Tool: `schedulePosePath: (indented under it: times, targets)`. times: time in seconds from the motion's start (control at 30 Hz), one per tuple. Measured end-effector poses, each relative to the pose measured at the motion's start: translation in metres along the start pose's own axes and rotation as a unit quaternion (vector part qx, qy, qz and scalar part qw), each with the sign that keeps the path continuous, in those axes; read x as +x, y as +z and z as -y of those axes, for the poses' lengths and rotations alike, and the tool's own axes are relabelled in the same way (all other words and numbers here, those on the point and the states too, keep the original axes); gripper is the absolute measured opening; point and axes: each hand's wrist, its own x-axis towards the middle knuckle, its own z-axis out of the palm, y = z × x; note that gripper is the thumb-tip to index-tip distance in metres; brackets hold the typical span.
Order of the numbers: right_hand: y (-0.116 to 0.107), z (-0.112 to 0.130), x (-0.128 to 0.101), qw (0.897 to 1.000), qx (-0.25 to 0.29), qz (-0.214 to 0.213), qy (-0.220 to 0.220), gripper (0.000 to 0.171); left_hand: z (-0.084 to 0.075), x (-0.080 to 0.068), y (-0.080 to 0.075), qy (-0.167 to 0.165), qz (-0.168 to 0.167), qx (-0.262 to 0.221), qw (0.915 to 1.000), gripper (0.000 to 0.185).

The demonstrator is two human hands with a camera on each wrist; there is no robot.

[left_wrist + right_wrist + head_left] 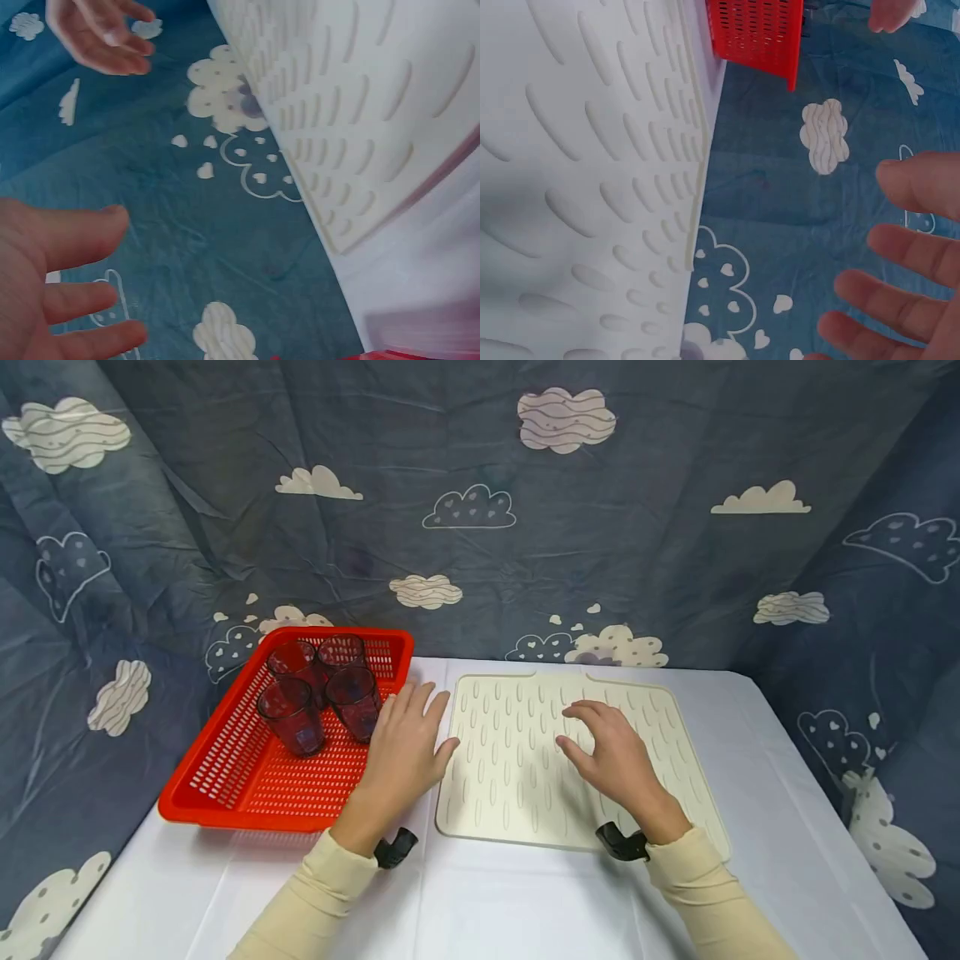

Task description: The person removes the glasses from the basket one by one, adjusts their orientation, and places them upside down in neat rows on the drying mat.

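Nothing is being gripped by either hand. The left hand [405, 752] is being held flat, fingers relaxed, btwn the red perforated basket [247, 777] and the cream ribbed drying mat [517, 793], thumb just beside the mat's edge. The right hand [615, 756] is being hovered or rested over the mat's middle, fingers loosely spread; contact can't be told. Four dark tumblers [315, 693] are being kept upright in the basket's far end, just beyond the left fingertips, probably so they stay together. The mat is lying flat on the white table [480, 902].

Bright, even light — soft shadows, slight blur in both wrist views.
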Motion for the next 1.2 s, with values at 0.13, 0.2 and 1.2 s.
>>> schedulePosePath:
  times: [0.13, 0.2, 1.2]
  targets:
    - [0.001, -0.001, 0.0, 1.0, -0.007, 0.022, 0.011, 0.037, 0.005, -0.006, -0.012, 0.003, 0.014, -0.021, 0.9997, 0.055]
    - [0.002, -0.002, 0.0, 0.999, -0.009, 0.03, 0.019, 0.037, 0.009, -0.01, -0.016, 0.001, 0.023, -0.028, 0.9993, 0.053]
    - [-0.013, -0.036, -0.021, 0.99, 0.1, 0.053, 0.084, 0.044, 0.148, -0.013, -0.091, -0.13, 0.197, -0.028, 0.9713, 0.077]
